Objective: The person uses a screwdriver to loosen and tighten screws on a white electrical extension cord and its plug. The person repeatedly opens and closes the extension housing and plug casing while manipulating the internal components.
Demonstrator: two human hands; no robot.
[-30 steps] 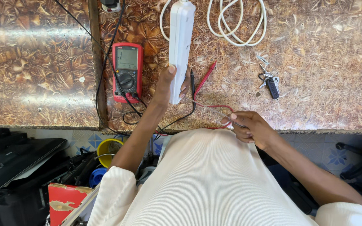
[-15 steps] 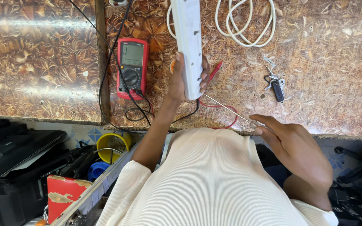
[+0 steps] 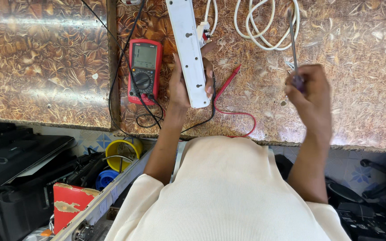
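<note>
A brown, leaf-patterned worktop [image 3: 45,67] fills the upper part of the view, split by a dark seam left of the meter. Below its front edge, the person's cream ribbed top [image 3: 228,192] is seen from above. To the lower left, an open toolbox [image 3: 27,178] is seen, with a yellow roll [image 3: 121,151] and a red box [image 3: 70,205] beside it. On the worktop a long white power strip [image 3: 187,49] is laid lengthwise, running away from the person; its shown face is plain, marked only by small screw holes, and a plug [image 3: 203,32] is seen just beside its right edge. Its near end is gripped by the left hand [image 3: 179,85], the palm on the left edge and the fingers curled over the right edge. A coil of white cable [image 3: 264,24] lies to the upper right. Just left of the strip a red multimeter [image 3: 144,71] is laid flat, with a grey screen and a black dial; black leads run from it, and a red probe [image 3: 228,84] with its looping red wire lies just right of the strip. The right hand [image 3: 309,98] is raised over the worktop, well apart from the strip, and is closed into a fist around the handle of a screwdriver [image 3: 293,44], whose thin shaft points away from the person.
</note>
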